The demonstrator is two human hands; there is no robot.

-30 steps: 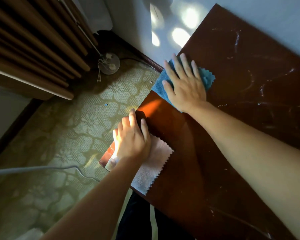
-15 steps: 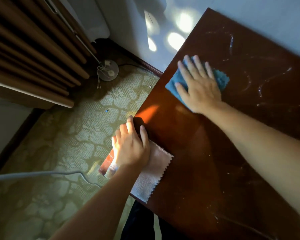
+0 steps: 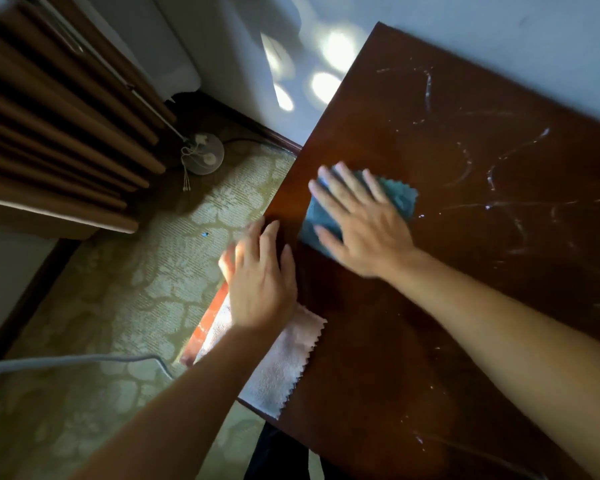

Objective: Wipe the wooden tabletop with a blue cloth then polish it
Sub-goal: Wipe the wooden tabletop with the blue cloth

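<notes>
Pressing flat, spread fingers of right hand (image 3: 364, 233) on blue cloth (image 3: 400, 199); left hand (image 3: 260, 282) open-fingered on white cloth (image 3: 284, 362).

Both hands are motion-smeared. The right hand (image 3: 359, 223) lies flat over the blue cloth (image 3: 400, 199), so most of the cloth sits hidden under that grip, with only the zigzag edge beyond the fingers and a strip by the thumb showing. The left hand (image 3: 262, 282) covers the far end of the white cloth (image 3: 284, 362), and its fingertips blur into the glare at the desk (image 3: 395, 341) edge. The desk runs off the frame to the right and bottom. Both forearms are cut off too.
</notes>
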